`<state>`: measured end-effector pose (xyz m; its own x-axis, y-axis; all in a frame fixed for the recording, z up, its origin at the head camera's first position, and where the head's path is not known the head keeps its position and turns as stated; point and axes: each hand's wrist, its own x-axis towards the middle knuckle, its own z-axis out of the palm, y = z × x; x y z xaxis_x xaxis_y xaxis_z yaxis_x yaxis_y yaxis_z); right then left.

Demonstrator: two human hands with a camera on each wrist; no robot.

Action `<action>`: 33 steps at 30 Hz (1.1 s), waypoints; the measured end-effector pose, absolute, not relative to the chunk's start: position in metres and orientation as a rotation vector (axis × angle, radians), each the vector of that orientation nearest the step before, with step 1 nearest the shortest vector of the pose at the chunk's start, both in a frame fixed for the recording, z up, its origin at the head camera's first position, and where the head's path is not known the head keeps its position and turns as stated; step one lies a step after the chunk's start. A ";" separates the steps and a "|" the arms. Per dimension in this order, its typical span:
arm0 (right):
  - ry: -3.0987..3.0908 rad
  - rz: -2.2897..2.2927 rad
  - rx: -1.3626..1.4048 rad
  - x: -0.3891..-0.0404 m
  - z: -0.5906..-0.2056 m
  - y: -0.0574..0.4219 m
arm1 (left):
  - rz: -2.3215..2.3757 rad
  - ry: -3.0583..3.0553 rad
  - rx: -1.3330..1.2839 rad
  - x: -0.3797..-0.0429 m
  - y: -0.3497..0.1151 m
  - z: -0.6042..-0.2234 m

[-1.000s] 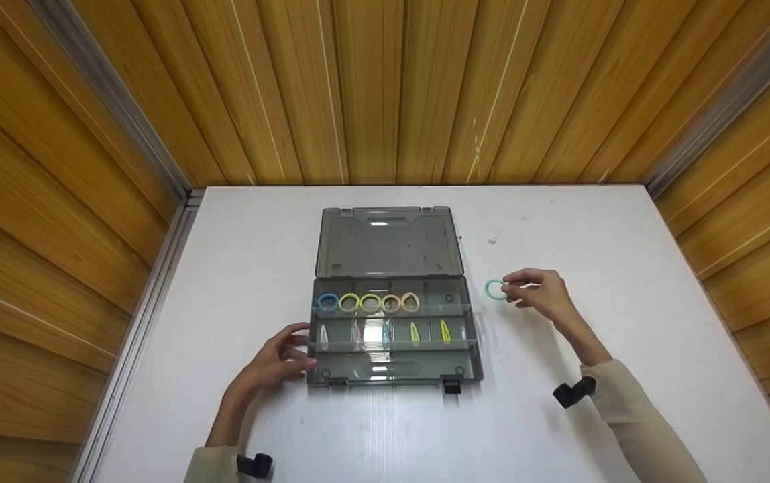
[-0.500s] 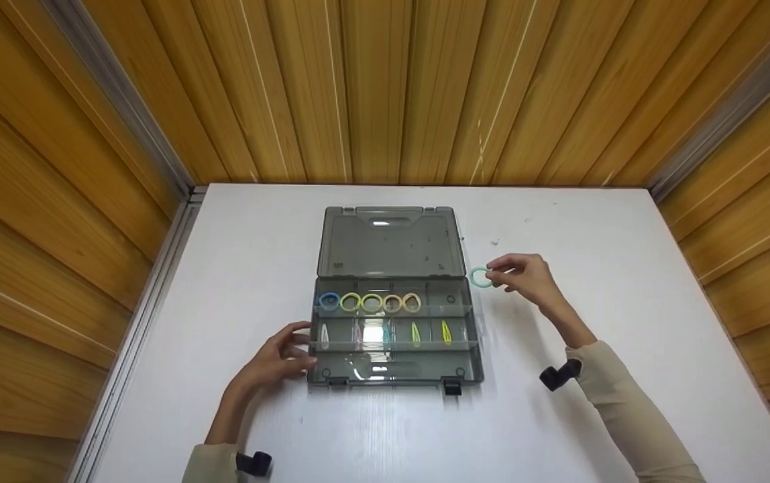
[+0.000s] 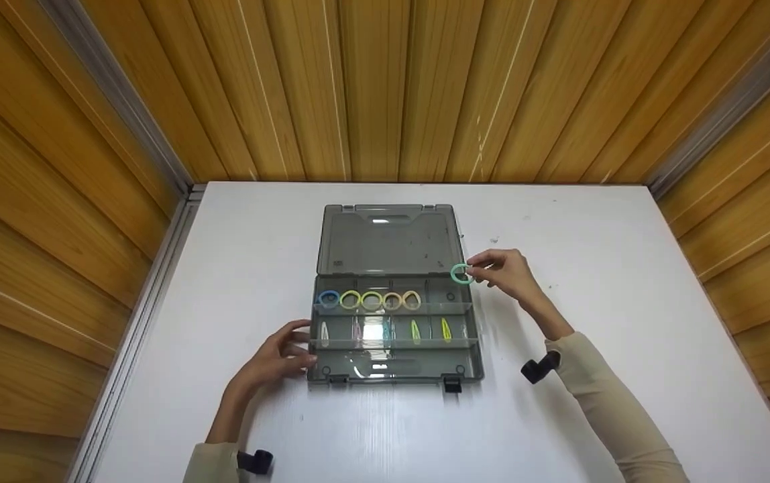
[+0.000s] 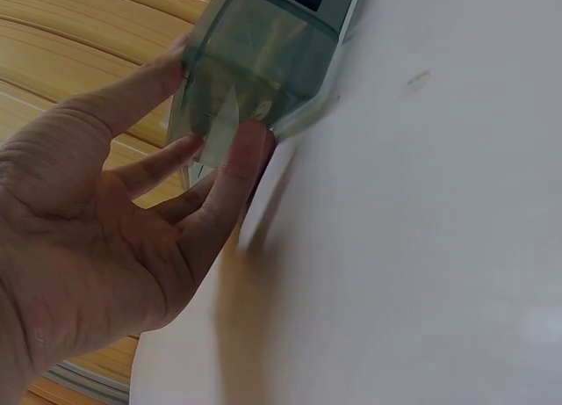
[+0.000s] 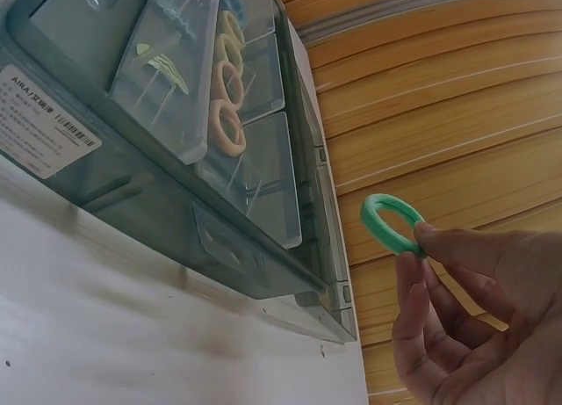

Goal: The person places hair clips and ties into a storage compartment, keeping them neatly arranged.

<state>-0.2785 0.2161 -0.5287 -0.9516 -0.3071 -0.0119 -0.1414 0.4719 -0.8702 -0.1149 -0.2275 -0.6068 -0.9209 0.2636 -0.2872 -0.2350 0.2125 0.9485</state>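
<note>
A grey see-through divided storage box (image 3: 395, 369) lies with its lid folded back. My right hand (image 3: 506, 273) pinches a mint-green hair tie (image 3: 459, 274) between thumb and fingertips, above the box's right edge near the hinge. In the right wrist view the same hair tie (image 5: 386, 225) hangs apart from the box. My left hand (image 3: 278, 355) touches the box's left side with fairly straight, spread fingers; the left wrist view shows its fingertips against the box end (image 4: 263, 49). Blue, yellow and peach hair ties (image 3: 371, 308) stand in a row in the back compartment.
Several hair clips (image 3: 446, 331) in white, pink, green and yellow lie in the middle row. Black latches (image 3: 452, 384) jut from the box's front. The lid (image 3: 388, 241) lies behind on the white table (image 3: 586, 268), which wood-look walls (image 3: 371, 94) surround.
My right hand has carried the mint-green hair tie leftward and slightly away from me, from beside the box to over its right edge. The left hand stays at the box's left side.
</note>
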 end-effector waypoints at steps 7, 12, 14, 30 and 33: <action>2.538 -1.490 -0.410 -0.275 -0.539 0.198 | 1.751 2.081 0.050 -0.114 -0.230 -0.609; 2.521 -1.493 -0.469 -0.272 -0.546 0.189 | 1.755 2.078 0.054 -0.113 -0.231 -0.608; 2.513 -1.488 -0.487 -0.271 -0.548 0.186 | 1.757 2.076 0.058 -0.111 -0.231 -0.607; 2.629 -1.309 -0.553 -0.260 -0.557 0.172 | 1.753 2.059 0.020 -0.113 -0.232 -0.607; 2.656 -1.264 -0.585 -0.259 -0.558 0.170 | 1.753 2.060 0.016 -0.114 -0.231 -0.607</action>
